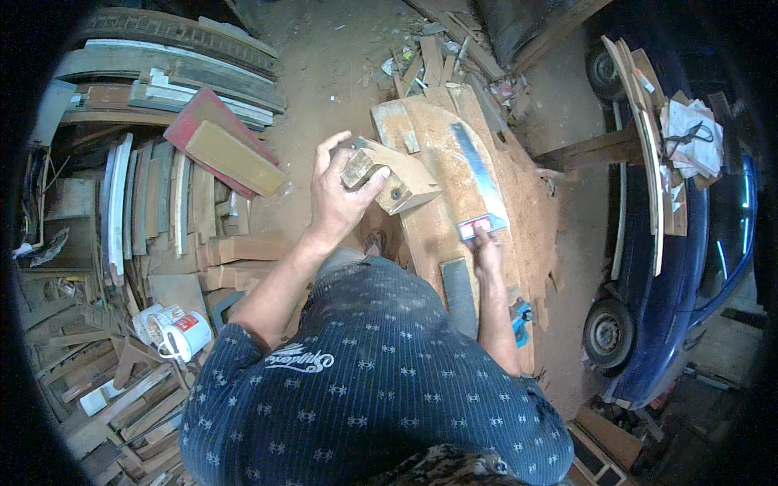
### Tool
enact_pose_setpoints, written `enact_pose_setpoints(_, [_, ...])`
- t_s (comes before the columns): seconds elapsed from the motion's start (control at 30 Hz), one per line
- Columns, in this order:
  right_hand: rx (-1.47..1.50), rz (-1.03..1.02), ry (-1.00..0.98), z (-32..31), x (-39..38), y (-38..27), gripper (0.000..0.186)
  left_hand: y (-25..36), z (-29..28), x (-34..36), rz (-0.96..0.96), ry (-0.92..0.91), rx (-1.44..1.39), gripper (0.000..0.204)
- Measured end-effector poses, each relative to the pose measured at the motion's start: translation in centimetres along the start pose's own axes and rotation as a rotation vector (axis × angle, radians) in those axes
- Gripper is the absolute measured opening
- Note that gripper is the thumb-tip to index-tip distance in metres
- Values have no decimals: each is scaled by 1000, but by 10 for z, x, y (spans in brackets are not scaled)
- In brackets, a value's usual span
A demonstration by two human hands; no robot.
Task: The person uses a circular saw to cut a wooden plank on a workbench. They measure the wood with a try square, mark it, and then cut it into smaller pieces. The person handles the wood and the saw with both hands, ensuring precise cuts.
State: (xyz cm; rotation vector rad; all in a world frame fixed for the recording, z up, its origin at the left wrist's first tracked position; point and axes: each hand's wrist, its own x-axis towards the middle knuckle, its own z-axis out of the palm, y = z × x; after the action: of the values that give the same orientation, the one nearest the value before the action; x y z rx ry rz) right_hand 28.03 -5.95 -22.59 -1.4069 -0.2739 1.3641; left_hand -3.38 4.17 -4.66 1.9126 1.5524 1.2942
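Observation:
My left hand [336,194] grips one end of a wooden block [409,180], thumb and fingers around a smaller raised piece on it. The block is held tilted beside the workbench, and a dark round spot shows on its near face. My right hand [486,253] is closed around the red and pale handle of a handsaw [478,166]. The saw's shiny blade points away from me over the sawdust-covered bench top [433,235]. Near my right wrist a flat grey piece [459,292] rests on the bench.
A blue tool [521,314] lies by my right forearm. Stacked boards [174,73] and a white bucket [188,336] are at the left. Wood scraps [429,61] lie beyond the bench. To the right stand a wooden ledge with papers [691,138] and a blue car [685,324].

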Motion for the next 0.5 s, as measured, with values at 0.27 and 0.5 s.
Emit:
enact_pose_setpoints(0.27, [-279, -55, -190, 78, -39, 1, 22, 10, 25, -4, 3, -123, -162, 48])
enact_pose_setpoints(0.5, [-277, -28, -256, 95, -36, 1, 18, 17, 28, -15, -68, -144, -230, 43])
